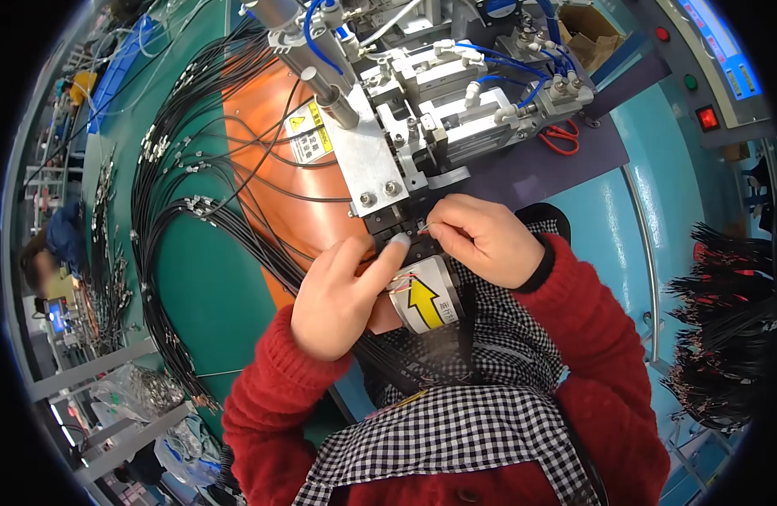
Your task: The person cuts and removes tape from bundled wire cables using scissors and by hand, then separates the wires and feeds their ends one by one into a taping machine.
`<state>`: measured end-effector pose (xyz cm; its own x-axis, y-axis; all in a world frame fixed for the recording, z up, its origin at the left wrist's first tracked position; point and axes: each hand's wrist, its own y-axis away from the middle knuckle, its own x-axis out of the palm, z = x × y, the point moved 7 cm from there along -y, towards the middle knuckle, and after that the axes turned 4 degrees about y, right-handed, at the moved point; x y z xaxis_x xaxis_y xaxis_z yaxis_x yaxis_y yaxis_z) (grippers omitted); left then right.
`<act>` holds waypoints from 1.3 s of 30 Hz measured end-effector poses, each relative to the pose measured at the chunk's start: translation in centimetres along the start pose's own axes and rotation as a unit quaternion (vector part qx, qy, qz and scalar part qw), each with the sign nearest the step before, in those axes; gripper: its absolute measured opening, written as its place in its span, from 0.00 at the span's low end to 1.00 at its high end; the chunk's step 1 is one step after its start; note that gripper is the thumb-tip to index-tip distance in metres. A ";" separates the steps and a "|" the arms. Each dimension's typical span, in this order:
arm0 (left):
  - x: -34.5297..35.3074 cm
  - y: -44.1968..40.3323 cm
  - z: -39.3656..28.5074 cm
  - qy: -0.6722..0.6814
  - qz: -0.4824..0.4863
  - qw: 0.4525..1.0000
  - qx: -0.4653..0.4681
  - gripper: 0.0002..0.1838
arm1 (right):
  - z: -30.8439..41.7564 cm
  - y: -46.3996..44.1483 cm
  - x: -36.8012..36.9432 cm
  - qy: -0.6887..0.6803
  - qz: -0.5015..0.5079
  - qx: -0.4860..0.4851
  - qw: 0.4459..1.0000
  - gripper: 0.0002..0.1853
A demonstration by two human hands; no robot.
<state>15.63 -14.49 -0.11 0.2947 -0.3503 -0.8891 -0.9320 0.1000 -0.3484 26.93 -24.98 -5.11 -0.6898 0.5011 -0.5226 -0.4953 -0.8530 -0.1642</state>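
Note:
At the front of the machine, my right hand (487, 242) pinches the end of a thin wire (423, 228) between thumb and fingers. My left hand (339, 297) is closed beside it, with a grey-white cover on one fingertip that rests at the black fixture block (420, 247). Whatever lies under the left fingers is hidden. Below the block is a metal plate with a yellow arrow (422, 305). Thin red and white wire ends (402, 282) lie across the plate's upper left, close to my left hand.
Black cables (156, 219) curve over the green table (205, 291) and orange sheet (266, 101). Air cylinders with blue tubes (481, 76) stand ahead. Red-handled scissors (560, 137) lie right of them. A control panel (709, 63) and hanging cable bundles (722, 329) are at right.

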 end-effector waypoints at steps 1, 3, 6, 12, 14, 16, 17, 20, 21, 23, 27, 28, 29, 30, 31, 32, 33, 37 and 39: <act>0.1 0.2 0.3 0.000 0.000 1.000 -0.004 0.19 | -0.1 -0.1 0.2 -0.001 0.004 0.000 1.000 0.03; 0.5 0.3 0.6 -0.022 0.017 1.000 0.013 0.21 | -0.2 -0.3 0.2 0.019 0.003 -0.007 1.000 0.03; 1.0 0.7 0.7 -0.041 0.034 0.998 0.028 0.23 | -0.4 -0.2 0.3 0.039 0.004 -0.012 0.999 0.03; 1.5 0.8 1.0 -0.038 0.070 0.997 0.014 0.24 | -0.7 -0.1 0.5 0.057 0.004 -0.009 0.998 0.03; 1.4 0.6 1.0 -0.054 0.085 0.995 0.008 0.24 | -0.6 -0.1 0.4 0.058 0.005 -0.014 0.998 0.03; 1.5 0.6 1.0 -0.061 0.093 0.994 0.005 0.24 | -0.5 -0.1 0.4 0.058 0.006 -0.016 0.998 0.03; 1.6 0.5 1.0 -0.063 0.093 0.994 0.007 0.24 | -0.5 -0.1 0.5 0.063 0.007 -0.018 0.998 0.03; 1.7 0.5 1.1 -0.071 0.093 0.993 0.014 0.25 | -0.4 -0.2 0.5 0.075 0.008 -0.025 0.997 0.02; 1.7 0.4 1.0 -0.070 0.093 0.993 0.014 0.25 | -0.4 -0.3 0.5 0.075 0.008 -0.024 0.997 0.02; 1.5 0.1 0.9 -0.066 0.102 0.993 0.001 0.25 | -1.0 -0.5 0.7 0.010 0.046 0.020 0.999 0.02; 1.5 -0.2 0.9 -0.065 0.113 0.991 -0.013 0.24 | -2.2 -0.8 1.2 -0.082 0.090 0.081 0.989 0.03; 1.5 -0.2 1.0 -0.067 0.116 0.991 -0.014 0.24 | -2.7 -0.7 1.5 -0.109 0.099 0.098 0.984 0.03; 1.6 -0.1 1.0 -0.069 0.119 0.990 -0.016 0.24 | -3.1 -0.6 1.7 -0.136 0.107 0.115 0.978 0.04; 1.7 -0.1 1.1 -0.070 0.122 0.990 -0.017 0.24 | -3.4 -0.5 2.0 -0.163 0.116 0.133 0.971 0.04; 1.7 -0.1 1.1 -0.070 0.122 0.990 -0.017 0.24 | -3.4 -0.6 1.9 -0.163 0.116 0.133 0.971 0.04; 1.7 -0.1 1.1 -0.070 0.124 0.990 -0.018 0.24 | -3.3 -0.6 1.9 -0.164 0.116 0.131 0.971 0.05; 1.8 -0.1 1.1 -0.071 0.127 0.989 -0.018 0.24 | -3.2 -0.6 1.8 -0.165 0.117 0.129 0.971 0.05; 2.0 -0.1 1.4 -0.075 0.127 0.989 -0.013 0.25 | -2.9 -0.8 1.6 -0.157 0.116 0.127 0.973 0.06; 2.2 0.0 1.6 -0.079 0.119 0.990 -0.003 0.26 | -2.7 -0.9 1.6 -0.137 0.113 0.131 0.975 0.06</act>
<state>16.59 -13.82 -2.57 0.0956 -0.1673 -0.9813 -0.9801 0.1567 -0.1222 27.72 -23.78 -8.05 -0.8946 0.3548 -0.2717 -0.4070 -0.8979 0.1677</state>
